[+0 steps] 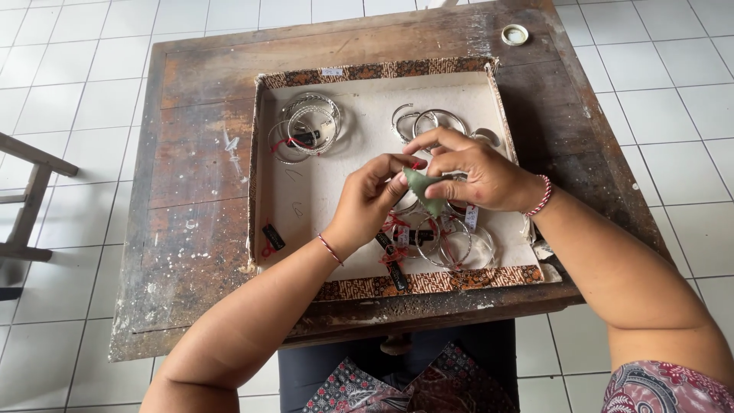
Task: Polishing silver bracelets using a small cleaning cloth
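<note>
Holding a small green cloth (pixel 425 191) between both hands, the person works over a shallow tray (pixel 306 183) with a patterned rim, which lies on a worn wooden table (pixel 199 176). The left hand (pixel 372 200) is closed, with thumb and fingertips pinching the left edge of the cloth. The right hand (pixel 475 172) is also closed around the cloth from the other side, and its fingers seem to press something thin inside the fold. I think it is a silver bangle, because a bit of red thread shows at the fingertips, but the hands hide it and I cannot tell for sure.

The step in hand looks to me like the rubbing or polishing of one piece with the cloth, held a little above the tray. Just below the hands lies a group of silver bangles with red threads and dark tags (pixel 440 241). A second bundle of bangles (pixel 306 126) lies in the far left corner of the tray, and a few open bangles (pixel 424 122) lie near the far right side. One dark tag (pixel 272 237) lies alone by the left wall. A small round lid (pixel 514 34) stands well apart, at the far right corner of the table.

In my judgement the next move calls for a firm pinch with one hand while the other turns the piece inside the cloth.
</note>
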